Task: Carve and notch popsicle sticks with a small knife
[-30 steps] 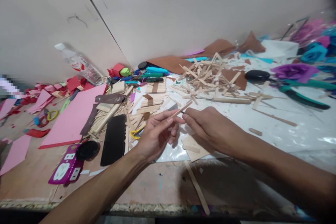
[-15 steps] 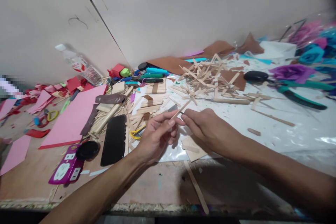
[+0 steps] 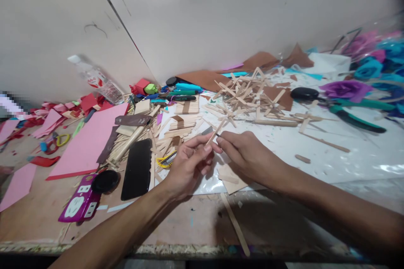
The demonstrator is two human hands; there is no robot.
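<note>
Above the white sheet, my left hand [image 3: 192, 160] pinches a wooden craft stick [image 3: 217, 130] between thumb and fingers, its free end pointing up and away. My right hand [image 3: 241, 149] is closed in a fist-like grip close beside it. From that grip a thin dark tip [image 3: 217, 135] pokes out and meets the stick; the rest of this tool is hidden by my fingers. Under my right hand lies a small wooden square [image 3: 232, 180]. A yellow box cutter [image 3: 166, 160] rests just left of my left hand.
A tangled heap of craft sticks [image 3: 249, 92] lies beyond my hands. Green-handled pliers [image 3: 356, 119] are at right. At left are a black phone [image 3: 136, 168], a purple power strip [image 3: 79, 201], pink sheets [image 3: 91, 143] and a plastic bottle [image 3: 97, 80]. One loose stick [image 3: 235, 225] overhangs the front edge.
The stick in my left hand has tilted slightly steeper. Both hands stay nearly in place, and the view has shifted a little.
</note>
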